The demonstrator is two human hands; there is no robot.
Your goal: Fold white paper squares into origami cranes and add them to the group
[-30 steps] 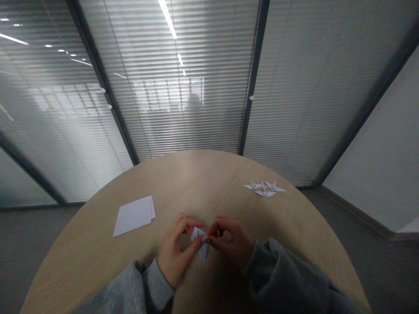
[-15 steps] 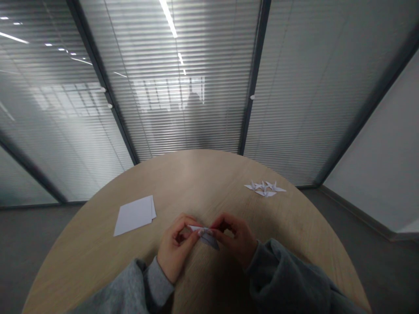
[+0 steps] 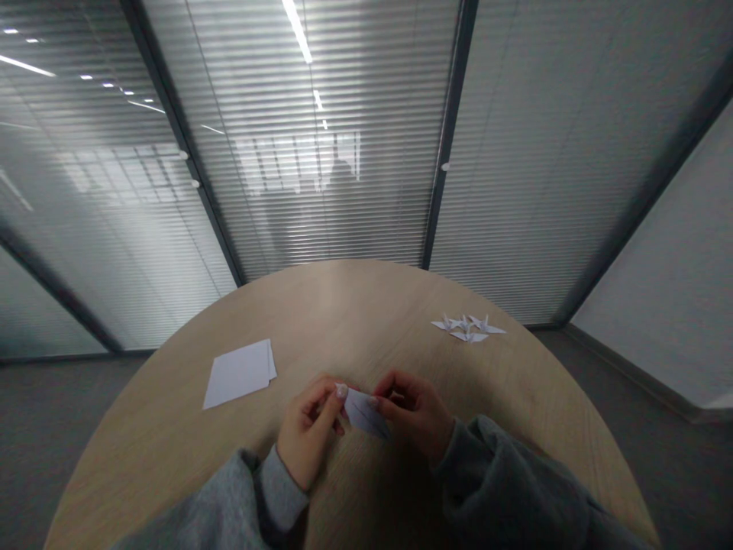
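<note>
A small piece of folded white paper [image 3: 365, 415] is held up between my two hands, just above the near part of the table. My left hand [image 3: 309, 424] pinches its left corner between thumb and forefinger. At the other end, my right hand [image 3: 413, 412] grips the upper right edge with thumb and fingers. One broad face of the folded paper is turned towards me, with a crease across it. Its lower right part lies in shadow.
Several white paper cranes [image 3: 468, 327] stand clustered at the right rear of the round wooden table [image 3: 343, 305]. White paper sheets [image 3: 240, 374] lie stacked at the left. Beyond the table's far edge are glass panels with blinds [image 3: 343, 214].
The folded paper has turned so that more of its face shows. My hands have moved slightly apart, the left thumb shifting up to the paper's left corner.
</note>
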